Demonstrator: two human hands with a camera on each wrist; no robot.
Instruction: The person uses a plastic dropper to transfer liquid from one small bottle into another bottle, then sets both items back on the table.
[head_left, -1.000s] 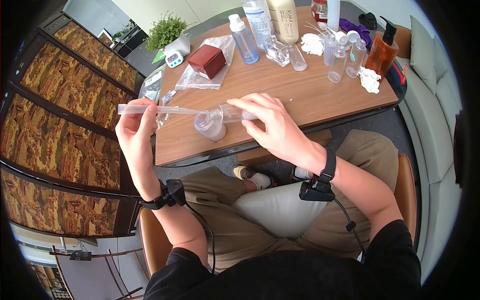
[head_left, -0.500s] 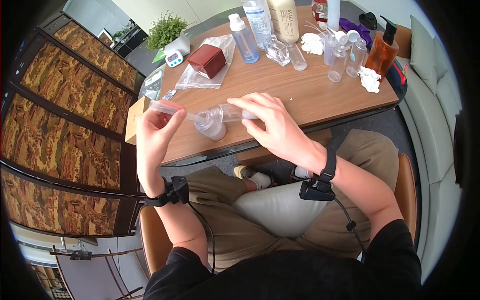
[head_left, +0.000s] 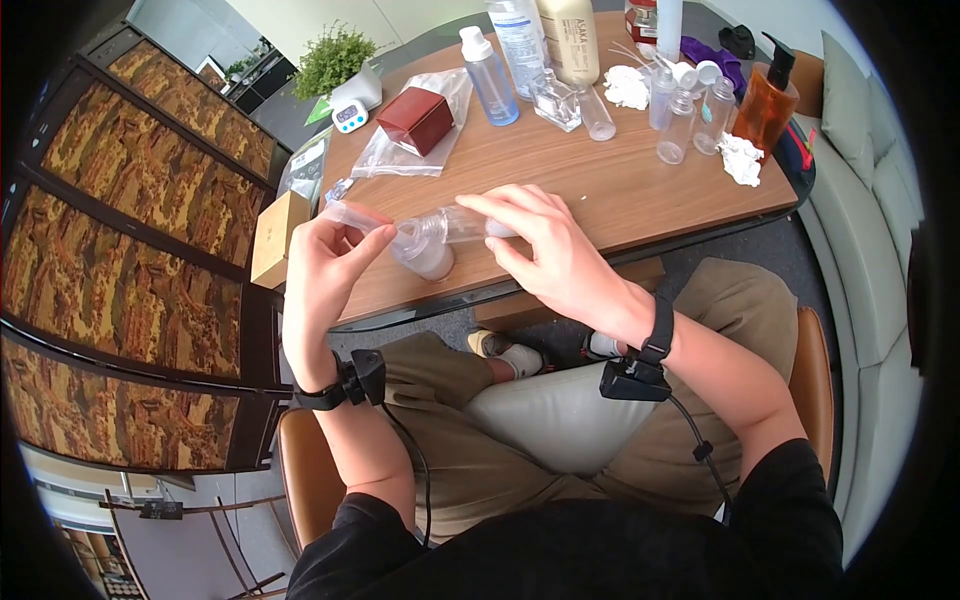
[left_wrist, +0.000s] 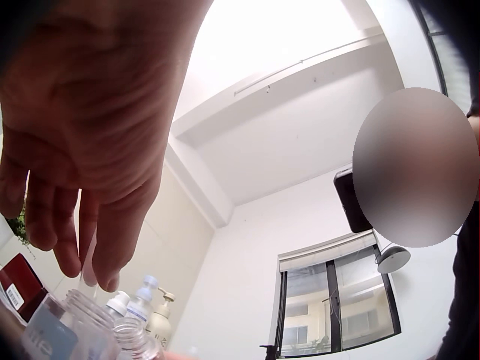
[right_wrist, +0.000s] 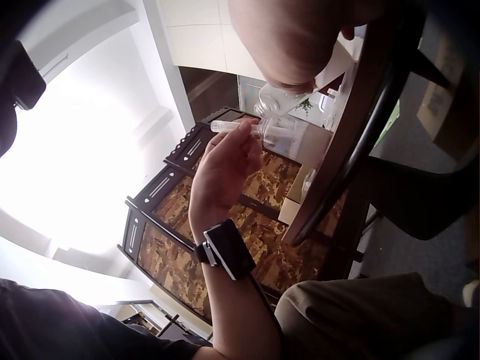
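Note:
My left hand [head_left: 325, 262] pinches a translucent plastic dropper [right_wrist: 223, 127] between thumb and fingers. The dropper slants down, its thin end at the open mouth of a small clear plastic jar [head_left: 428, 263]. That jar stands near the table's front edge; whitish contents show low inside it. With thumb and fingers, my right hand [head_left: 550, 240] holds a clear bottle [head_left: 461, 226] on its side. The bottle's threaded neck points left, right beside the jar's rim. In the left wrist view the threaded rims of the jar [left_wrist: 84, 319] and the bottle [left_wrist: 133, 335] appear below my fingertips.
A brown cardboard box [head_left: 280, 240] stands at the table's left edge. Behind are a dark red box [head_left: 414, 121] on a plastic bag, a blue spray bottle [head_left: 491, 85], a glass bottle [head_left: 556, 103], several clear bottles, crumpled tissue [head_left: 741, 160] and an amber pump bottle [head_left: 766, 110].
My left hand has moved right and brought the dropper's thin end down into the jar's mouth, uncovering the cardboard box. My right hand and the bottle have stayed in place.

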